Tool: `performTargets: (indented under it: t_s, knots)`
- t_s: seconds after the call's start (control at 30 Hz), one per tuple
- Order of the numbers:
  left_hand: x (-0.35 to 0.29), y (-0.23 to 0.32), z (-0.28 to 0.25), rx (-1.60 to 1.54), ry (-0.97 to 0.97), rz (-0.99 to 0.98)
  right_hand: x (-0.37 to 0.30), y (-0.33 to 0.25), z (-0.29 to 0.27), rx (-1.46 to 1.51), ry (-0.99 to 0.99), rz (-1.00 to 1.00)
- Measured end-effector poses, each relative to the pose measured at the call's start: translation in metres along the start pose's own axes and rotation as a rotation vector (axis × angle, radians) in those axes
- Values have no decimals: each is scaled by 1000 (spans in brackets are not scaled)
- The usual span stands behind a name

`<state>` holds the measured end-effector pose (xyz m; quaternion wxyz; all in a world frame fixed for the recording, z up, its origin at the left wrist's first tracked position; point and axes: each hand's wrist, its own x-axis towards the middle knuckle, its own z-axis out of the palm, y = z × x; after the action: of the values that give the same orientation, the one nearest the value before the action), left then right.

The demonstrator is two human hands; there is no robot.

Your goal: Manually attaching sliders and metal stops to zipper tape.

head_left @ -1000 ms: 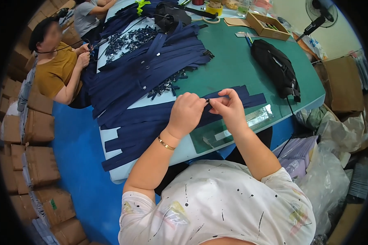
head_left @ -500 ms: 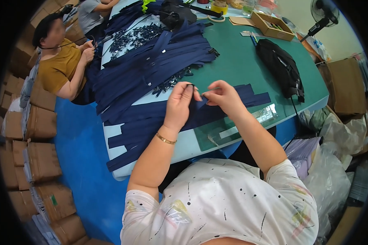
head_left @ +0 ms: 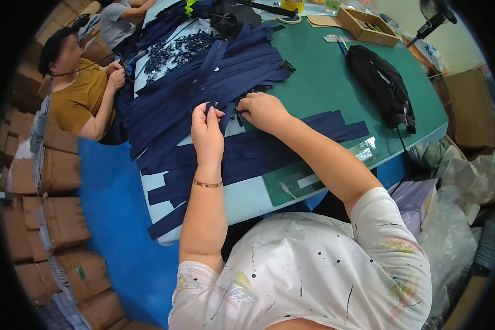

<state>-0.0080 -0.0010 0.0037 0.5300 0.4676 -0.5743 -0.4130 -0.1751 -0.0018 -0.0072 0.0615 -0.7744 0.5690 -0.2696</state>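
Note:
My left hand [head_left: 208, 132] is closed, thumb against the fingers, on a navy zipper strip [head_left: 214, 105]. To its right, my right hand [head_left: 265, 111] has its fingertips pinched down at a small heap of dark zipper sliders [head_left: 240, 114]; the hand covers much of the heap, and what the fingers hold is too small to make out. Beyond both hands, a thick layer of navy zipper strips [head_left: 165, 104] spreads across the table. Nearer to me, under my forearms, lies another row of navy strips [head_left: 247, 151].
A green cutting mat [head_left: 313, 71] covers the table's right part, with a black pouch [head_left: 379, 85] and a wooden box [head_left: 368, 27] on it. More sliders [head_left: 181, 49] lie at the far left. A person [head_left: 80, 99] works at the left edge. Cartons [head_left: 66, 220] line the left.
Both hands have moved left and apart. My right hand has gone from beside the left hand's fingertips to the slider heap. The left hand still grips a strip.

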Motion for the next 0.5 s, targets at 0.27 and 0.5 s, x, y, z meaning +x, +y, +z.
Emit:
performTargets:
  t_s: [0.27, 0.5]
  knots:
    - [2, 1, -6, -76, -149, -147, -14, 33, -32, 211, -98, 299]
    - [-1, -6, -2, 9, -218, -146, -17, 29, -43, 98, 36, 136]
